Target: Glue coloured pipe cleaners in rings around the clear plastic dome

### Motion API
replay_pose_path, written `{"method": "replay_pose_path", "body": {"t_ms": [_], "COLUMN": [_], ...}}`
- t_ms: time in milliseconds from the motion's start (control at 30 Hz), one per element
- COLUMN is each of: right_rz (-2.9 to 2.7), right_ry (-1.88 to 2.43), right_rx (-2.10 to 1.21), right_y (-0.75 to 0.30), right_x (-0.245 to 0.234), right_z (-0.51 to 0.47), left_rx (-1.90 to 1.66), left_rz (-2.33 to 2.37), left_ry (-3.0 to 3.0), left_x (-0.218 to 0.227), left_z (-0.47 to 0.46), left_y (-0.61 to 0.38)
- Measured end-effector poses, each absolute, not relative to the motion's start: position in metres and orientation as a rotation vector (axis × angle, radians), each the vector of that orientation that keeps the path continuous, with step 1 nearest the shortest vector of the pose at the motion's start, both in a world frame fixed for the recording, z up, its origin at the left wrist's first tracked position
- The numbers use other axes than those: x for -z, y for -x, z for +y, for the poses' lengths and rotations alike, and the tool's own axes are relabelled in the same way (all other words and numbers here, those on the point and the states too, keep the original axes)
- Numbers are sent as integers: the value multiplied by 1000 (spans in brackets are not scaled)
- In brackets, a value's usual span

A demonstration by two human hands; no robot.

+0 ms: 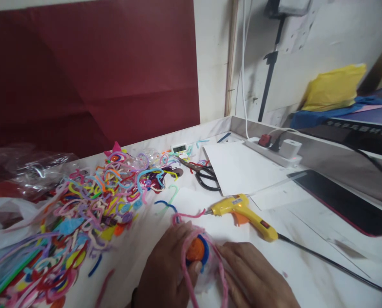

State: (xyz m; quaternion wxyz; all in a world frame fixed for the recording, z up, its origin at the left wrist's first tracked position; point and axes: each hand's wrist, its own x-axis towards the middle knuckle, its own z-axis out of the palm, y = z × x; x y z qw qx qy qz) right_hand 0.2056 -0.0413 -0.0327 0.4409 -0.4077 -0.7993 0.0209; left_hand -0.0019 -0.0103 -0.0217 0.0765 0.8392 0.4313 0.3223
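Low in the middle of the head view is a craft piece of fuzzy pink pipe cleaner (185, 252) bent into a long loop. Inside the loop sits an orange round piece (195, 250) with a dark blue pipe cleaner (205, 250) curving round its right side. My left hand (167, 267) is closed on the piece's left side, its thumb at the lower edge of the orange round. From the right, my right hand (253, 273) holds the loop's edge with bent fingers, the fingertips partly hidden. Just beyond, a yellow hot glue gun (234, 205) lies with its nozzle pointing left.
Left, a heap of colourful pipe cleaners (97, 201) spreads beside clear plastic bags (40, 171). Black-handled scissors (205, 173) lie partly under white sheets (239, 164). A power strip (274, 154), a phone (341, 201) and the glue gun's black cord (332, 263) are on the right.
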Motion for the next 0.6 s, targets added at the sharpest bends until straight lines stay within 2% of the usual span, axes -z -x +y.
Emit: {"method": "replay_pose_path", "body": {"t_ms": [167, 267, 400, 600], "right_rz": [-1985, -2038, -2110, -2114], "right_ry": [1129, 1358, 1769, 1863], "right_rx": [229, 327, 48, -226], "right_y": [-234, -257, -277, -279], "right_x": [30, 37, 40, 22], "right_z": [-33, -18, 6, 27], "left_rx": [-934, -910, -879, -844], "left_rz": [1229, 1233, 1197, 1225], "left_ry": [-2676, -2726, -2748, -2725], "left_x": [24, 28, 31, 29], "left_z": [-10, -7, -5, -9], "left_y": [4, 6, 9, 8]}}
